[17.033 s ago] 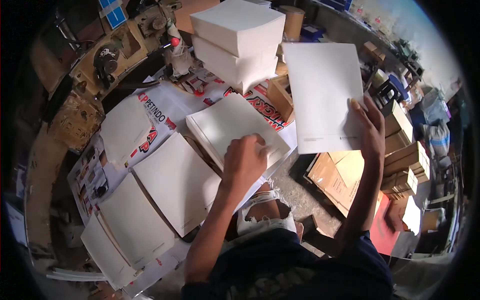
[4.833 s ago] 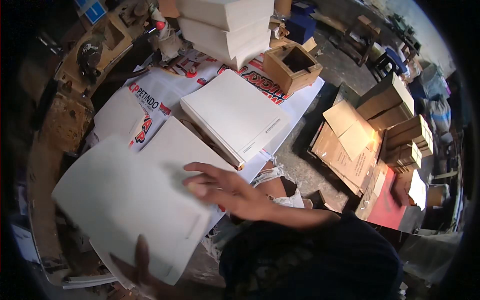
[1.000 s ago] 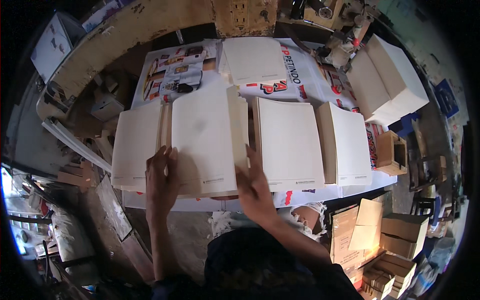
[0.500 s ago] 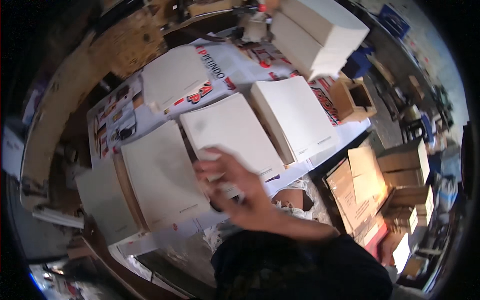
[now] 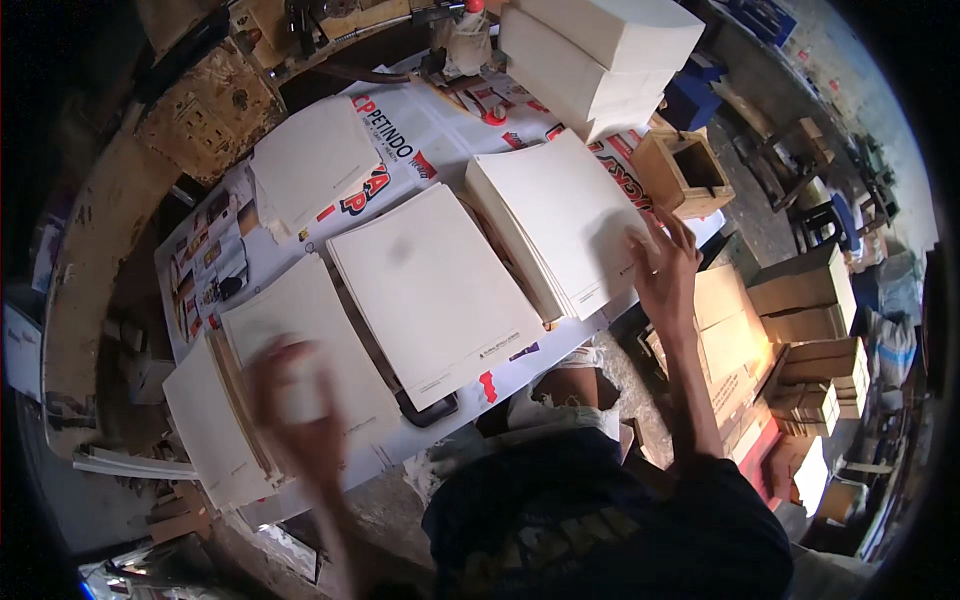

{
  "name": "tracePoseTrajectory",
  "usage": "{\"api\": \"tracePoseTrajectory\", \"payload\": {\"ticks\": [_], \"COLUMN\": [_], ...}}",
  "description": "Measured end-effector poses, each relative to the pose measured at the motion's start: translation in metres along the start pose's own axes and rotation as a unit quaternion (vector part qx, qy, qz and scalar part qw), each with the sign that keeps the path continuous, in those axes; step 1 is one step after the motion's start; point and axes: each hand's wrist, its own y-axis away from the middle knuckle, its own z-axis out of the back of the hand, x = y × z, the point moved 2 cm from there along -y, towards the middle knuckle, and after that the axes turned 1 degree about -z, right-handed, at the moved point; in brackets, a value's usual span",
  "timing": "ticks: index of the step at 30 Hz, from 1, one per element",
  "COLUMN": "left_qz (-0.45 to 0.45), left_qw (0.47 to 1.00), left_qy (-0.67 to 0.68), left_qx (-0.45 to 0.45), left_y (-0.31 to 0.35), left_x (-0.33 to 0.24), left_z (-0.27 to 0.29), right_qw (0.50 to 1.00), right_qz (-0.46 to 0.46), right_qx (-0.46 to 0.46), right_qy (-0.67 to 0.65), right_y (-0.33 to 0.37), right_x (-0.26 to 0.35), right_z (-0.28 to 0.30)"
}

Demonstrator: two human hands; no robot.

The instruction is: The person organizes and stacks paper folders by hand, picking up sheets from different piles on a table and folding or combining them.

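Observation:
Several stacks of white paper sheets lie in a slanting row on a table. My left hand [image 5: 298, 400] is blurred by motion above the left-middle stack [image 5: 290, 320]; thumb and fingers look apart and I see nothing held. Beside it is the leftmost stack [image 5: 205, 420]. My right hand [image 5: 668, 265] is at the right edge of the rightmost stack [image 5: 555, 215], fingers spread and curved; whether the fingertips touch the paper I cannot tell. Between the hands sits another stack [image 5: 420, 285], with a dark object [image 5: 432, 410] partly hidden under its near edge.
A printed banner [image 5: 450, 130] covers the table. Further sheets [image 5: 310, 160] lie at the far left. A tall white paper block [image 5: 600, 70] and a wooden box [image 5: 685, 175] stand at the far right. Cardboard boxes [image 5: 805, 300] are on the right.
My right hand now shows at the rightmost stack. A hand earlier blurred over the gap between the two middle stacks is gone from there. My left hand is now over the left-middle stack. The view has shifted.

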Motion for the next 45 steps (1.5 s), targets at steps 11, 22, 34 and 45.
{"api": "tracePoseTrajectory", "payload": {"ticks": [11, 22, 34, 45], "left_qz": [-0.028, 0.267, 0.23, 0.115], "left_qw": [0.932, 0.83, 0.801, 0.945], "left_qy": [0.207, 0.463, 0.536, 0.071], "left_qx": [0.297, 0.159, 0.132, 0.299], "left_y": [-0.012, 0.003, 0.024, 0.025], "left_x": [-0.077, -0.052, -0.025, 0.012], "left_z": [-0.087, -0.045, -0.01, 0.025], "right_qw": [0.876, 0.781, 0.854, 0.767], "right_qz": [-0.224, -0.255, -0.079, -0.224], "right_qx": [0.143, 0.065, 0.199, 0.286], "right_qy": [-0.403, -0.566, -0.474, -0.529], "right_y": [-0.009, -0.004, 0.024, 0.039], "right_x": [0.0, 0.032, 0.114, 0.134], "right_z": [0.047, 0.051, 0.016, -0.008]}}
